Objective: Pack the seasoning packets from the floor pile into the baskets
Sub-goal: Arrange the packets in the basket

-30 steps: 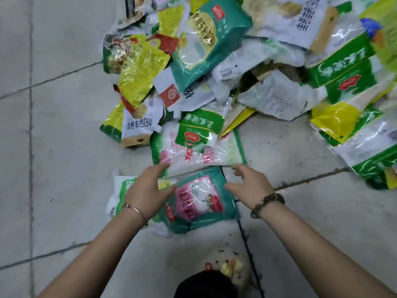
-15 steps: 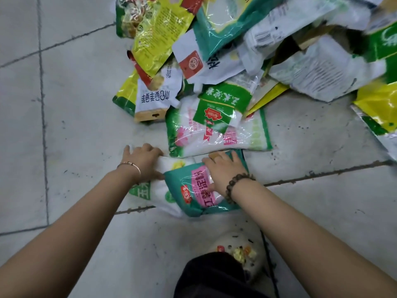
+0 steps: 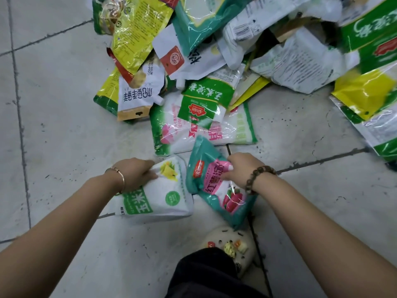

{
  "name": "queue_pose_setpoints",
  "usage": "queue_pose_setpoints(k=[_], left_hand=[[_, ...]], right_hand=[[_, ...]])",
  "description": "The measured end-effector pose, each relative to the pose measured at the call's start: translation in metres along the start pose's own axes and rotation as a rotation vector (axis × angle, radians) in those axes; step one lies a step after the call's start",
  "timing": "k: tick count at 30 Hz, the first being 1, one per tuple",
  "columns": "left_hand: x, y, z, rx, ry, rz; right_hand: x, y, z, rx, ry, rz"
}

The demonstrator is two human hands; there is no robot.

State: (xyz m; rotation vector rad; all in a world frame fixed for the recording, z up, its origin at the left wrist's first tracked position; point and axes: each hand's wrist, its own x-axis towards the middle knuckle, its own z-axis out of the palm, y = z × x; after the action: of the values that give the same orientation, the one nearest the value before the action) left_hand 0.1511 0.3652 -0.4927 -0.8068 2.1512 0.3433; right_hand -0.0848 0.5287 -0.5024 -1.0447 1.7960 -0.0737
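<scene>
Tiled floor [image 3: 60, 130], just below pile [image 3: 204, 61]: white-green packet [image 3: 163, 198] gripped by left hand [image 3: 133, 173], glossy teal packet [image 3: 214, 190] pinched by right hand [image 3: 240, 171].

Single view, head-mounted and wide-angle. The camera sits above the person's own arms and faces forward and steeply down at the tiled floor [image 3: 53, 130]. Both forearms enter from the bottom corners and converge toward the middle of the frame. The left hand [image 3: 133, 174], on a white packet [image 3: 159, 198], and the right hand [image 3: 242, 168], on a teal packet [image 3: 217, 190], lie just below centre, near the lens. A dark trouser leg [image 3: 204, 276] and a pale shoe [image 3: 219, 235] occupy the bottom edge, almost directly beneath the camera. The pile [image 3: 214, 61] fills the upper half and is cut off by the top and right edges. Tile joints tilt and bow near the left edge, as a wide lens renders them.
</scene>
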Motion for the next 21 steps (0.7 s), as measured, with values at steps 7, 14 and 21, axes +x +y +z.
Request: queue_pose_setpoints(k=[7,14,21], left_hand=[[-0.039,0.049,-0.025,-0.314,0.29,0.085],[-0.033,0.12,-0.061,-0.811,0.552,0.131],[-0.028,0.187,-0.114,-1.265,0.612,0.299]], right_hand=[[-0.063,0.05,-0.026,0.257,0.181,0.013],[-0.114,0.079,-0.059,0.701,0.617,0.125],[-0.168,0.098,-0.102,0.818,0.902,0.104]])
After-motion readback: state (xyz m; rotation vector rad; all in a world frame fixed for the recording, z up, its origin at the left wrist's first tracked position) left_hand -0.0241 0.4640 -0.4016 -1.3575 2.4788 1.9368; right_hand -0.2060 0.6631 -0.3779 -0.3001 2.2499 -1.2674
